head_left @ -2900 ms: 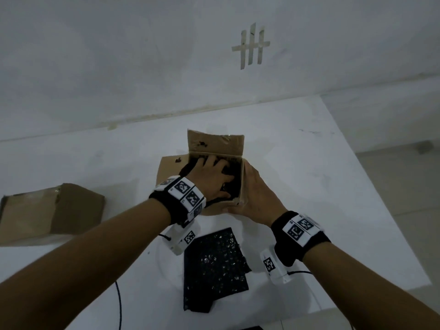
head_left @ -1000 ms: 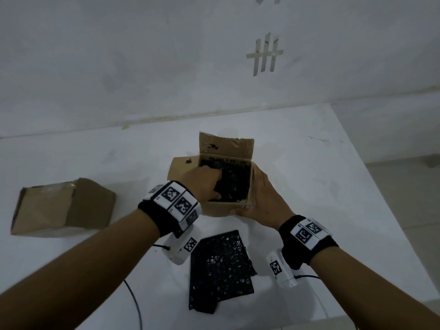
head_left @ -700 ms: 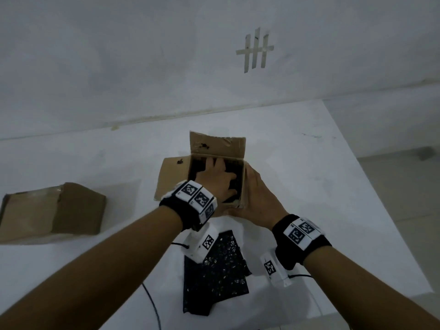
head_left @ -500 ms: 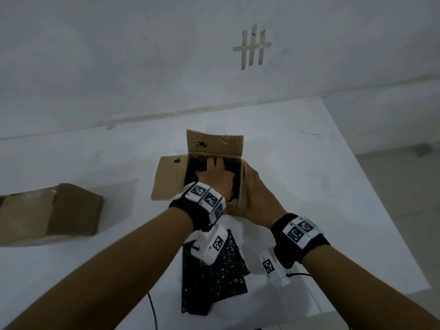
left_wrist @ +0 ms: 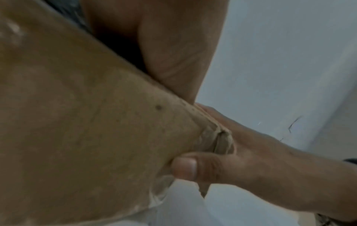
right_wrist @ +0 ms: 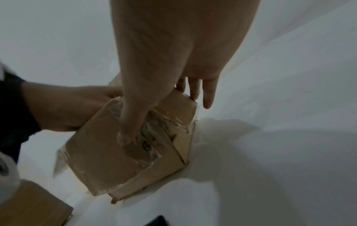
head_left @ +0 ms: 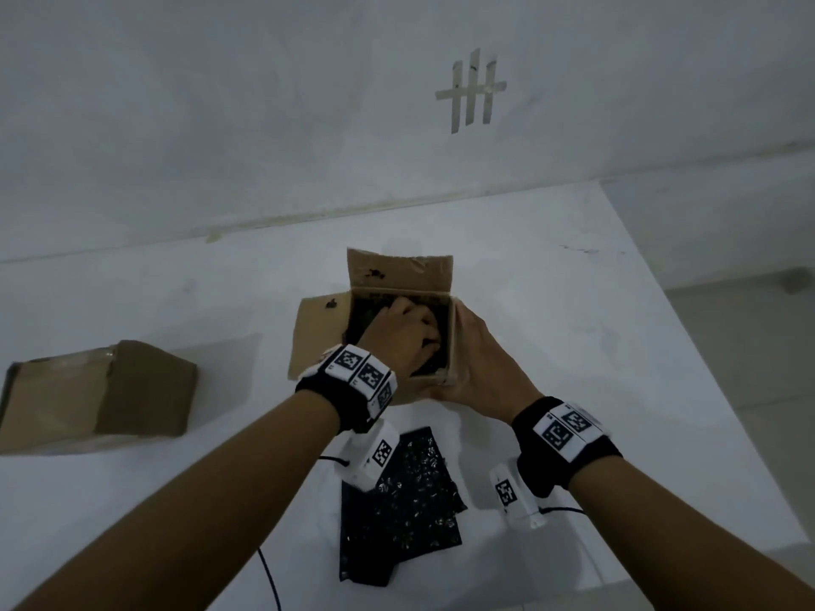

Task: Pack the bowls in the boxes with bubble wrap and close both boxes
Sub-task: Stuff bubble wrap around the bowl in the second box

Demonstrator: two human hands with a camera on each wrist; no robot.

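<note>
An open cardboard box (head_left: 399,275) (left_wrist: 77,122) (right_wrist: 115,152) stands mid-table with its far and left flaps up. Black bubble wrap (head_left: 366,315) fills it; no bowl shows. My left hand (head_left: 405,335) (right_wrist: 67,107) is down inside the box, fingers curled into the wrap. My right hand (head_left: 480,368) (right_wrist: 154,107) grips the box's near right corner, with the thumb (left_wrist: 185,166) on the near face and the fingers along the right wall. A second cardboard box (head_left: 101,394) lies apart at the left, top flaps down.
A loose sheet of black bubble wrap (head_left: 397,500) lies on the white table (head_left: 573,346) between my forearms, just in front of the box. A thin cable (head_left: 269,579) trails near the front edge. A wall runs behind; the table's right edge drops to the floor.
My left hand has gone from lying flat on the wrap to curling its fingers into it, deeper in the box. The right hand keeps its hold on the corner.
</note>
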